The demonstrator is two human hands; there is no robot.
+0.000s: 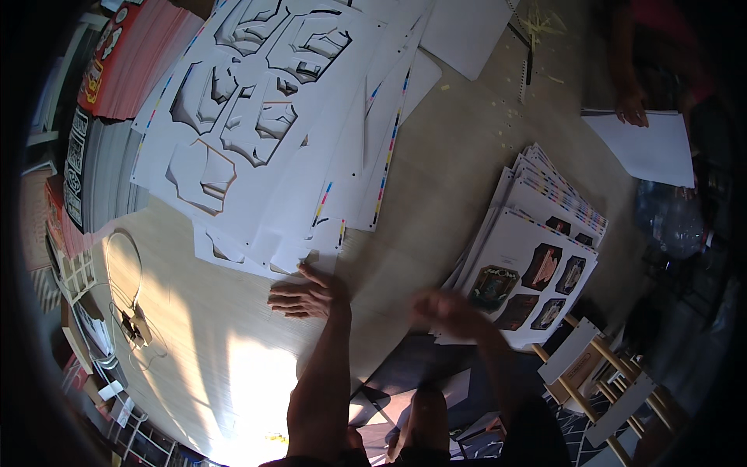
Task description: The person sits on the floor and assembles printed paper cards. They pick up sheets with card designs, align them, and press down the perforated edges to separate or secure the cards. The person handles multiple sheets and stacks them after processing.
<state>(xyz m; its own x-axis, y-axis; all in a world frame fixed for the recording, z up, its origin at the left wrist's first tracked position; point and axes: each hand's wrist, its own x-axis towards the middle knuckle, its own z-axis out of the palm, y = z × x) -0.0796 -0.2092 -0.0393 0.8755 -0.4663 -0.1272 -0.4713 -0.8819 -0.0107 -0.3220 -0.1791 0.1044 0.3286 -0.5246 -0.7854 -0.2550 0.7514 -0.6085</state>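
Observation:
My left hand [306,298] rests on the table with its fingers stretched out, just below the lower edge of a pile of white cut-out sheets [264,194]. Those sheets have shaped holes cut through them and coloured marks along their edges. Smeared by motion, my right hand [443,310] is over the table's near edge, beside a stack of printed sheets [510,241]. Dark, eight-sided pictures are printed on the top sheet of that stack. Whether the right hand's fingers are closed or hold anything does not show.
Tall stacks of printed paper [117,167] stand at the left edge, with a cable and small box [134,327] nearby. Paper scraps [541,23] lie at the far side. At the far right, another person's hand [632,109] touches white sheets [650,144]. A wooden rack [599,381] stands lower right.

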